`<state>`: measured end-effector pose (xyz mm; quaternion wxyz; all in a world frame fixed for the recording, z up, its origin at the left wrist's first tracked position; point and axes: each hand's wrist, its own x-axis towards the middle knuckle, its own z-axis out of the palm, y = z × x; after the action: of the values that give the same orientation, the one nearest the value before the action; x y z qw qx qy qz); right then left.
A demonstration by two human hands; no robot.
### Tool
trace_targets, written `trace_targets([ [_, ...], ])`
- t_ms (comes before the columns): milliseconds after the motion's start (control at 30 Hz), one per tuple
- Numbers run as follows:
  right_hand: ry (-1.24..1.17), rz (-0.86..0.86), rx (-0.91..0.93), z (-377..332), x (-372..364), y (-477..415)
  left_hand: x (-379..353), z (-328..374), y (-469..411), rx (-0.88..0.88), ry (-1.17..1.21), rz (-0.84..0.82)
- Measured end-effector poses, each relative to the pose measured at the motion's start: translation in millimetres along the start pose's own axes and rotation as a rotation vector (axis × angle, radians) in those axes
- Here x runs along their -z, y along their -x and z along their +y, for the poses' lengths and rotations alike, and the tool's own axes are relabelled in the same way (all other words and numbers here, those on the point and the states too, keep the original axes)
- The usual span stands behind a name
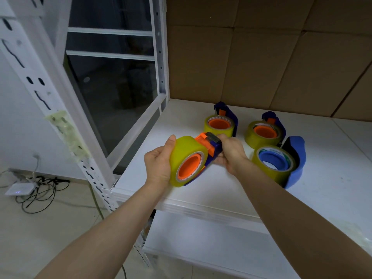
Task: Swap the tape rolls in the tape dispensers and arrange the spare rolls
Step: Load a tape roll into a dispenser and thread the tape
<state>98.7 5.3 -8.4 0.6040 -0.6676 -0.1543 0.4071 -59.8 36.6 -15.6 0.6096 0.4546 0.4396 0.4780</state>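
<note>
Left hand (159, 164): fingers (171, 144) curled round yellow tape roll (184, 153), held above white shelf (201, 190) near its front edge. Roll sits on a dispenser (211, 144); right hand (231, 155) grips its blue end, fingers closed. Farther right: three loaded dispensers (220, 123) (263, 133) (279, 164) lying on shelf.

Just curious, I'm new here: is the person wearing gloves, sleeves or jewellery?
No. The left hand and right hand are bare, without gloves or visible rings. The left forearm and right forearm show no sleeve, watch or bracelet.
</note>
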Motion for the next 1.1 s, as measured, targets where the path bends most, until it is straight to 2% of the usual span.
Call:
trace_targets([
  [67,-0.049,-0.049,-0.032,-3,0,4,0,2,1,0.020,0.010,0.005],
  [133,-0.166,-0.207,-0.057,-3,5,10,0,4,-5,0.077,0.059,0.031],
  [233,-0.022,-0.443,0.030,7,5,23,1,4,-18,0.208,0.218,0.069],
  [267,0.063,-0.456,0.078,11,0,27,1,3,-22,0.244,0.264,0.049],
  [333,0.261,-0.324,0.201,16,-11,29,0,0,-26,0.281,0.267,0.000],
  [367,0.377,-0.220,0.265,15,-15,27,0,-2,-29,0.286,0.208,0.010],
  [433,0.595,-0.076,0.327,7,-19,20,2,-1,-33,0.239,-0.055,0.044],
  [500,0.835,-0.062,0.346,-5,-20,14,7,4,-38,0.095,-0.288,0.059],
  [633,1.309,-0.095,0.363,-15,-35,13,11,14,-40,-0.047,-0.439,0.002],
  [700,1.363,-0.144,0.330,-10,-44,9,8,15,-41,-0.047,-0.504,-0.027],
  [767,1.272,-0.188,0.278,-15,-42,4,6,14,-42,0.012,-0.559,-0.113],
  [800,1.205,-0.164,0.283,-23,-38,0,6,13,-41,0.044,-0.643,-0.175],
  [867,1.131,0.009,0.415,-43,-21,-15,6,13,-39,0.048,-0.934,-0.295],
  [933,1.242,0.125,0.503,-60,1,-35,2,14,-34,0.003,-1.199,-0.376],
  [1033,1.524,-0.018,0.225,-62,21,-60,-4,13,-26,-0.102,-1.387,-0.445],
  [1100,1.582,0.006,0.243,-50,18,-72,-5,9,-27,-0.138,-1.395,-0.460],
])
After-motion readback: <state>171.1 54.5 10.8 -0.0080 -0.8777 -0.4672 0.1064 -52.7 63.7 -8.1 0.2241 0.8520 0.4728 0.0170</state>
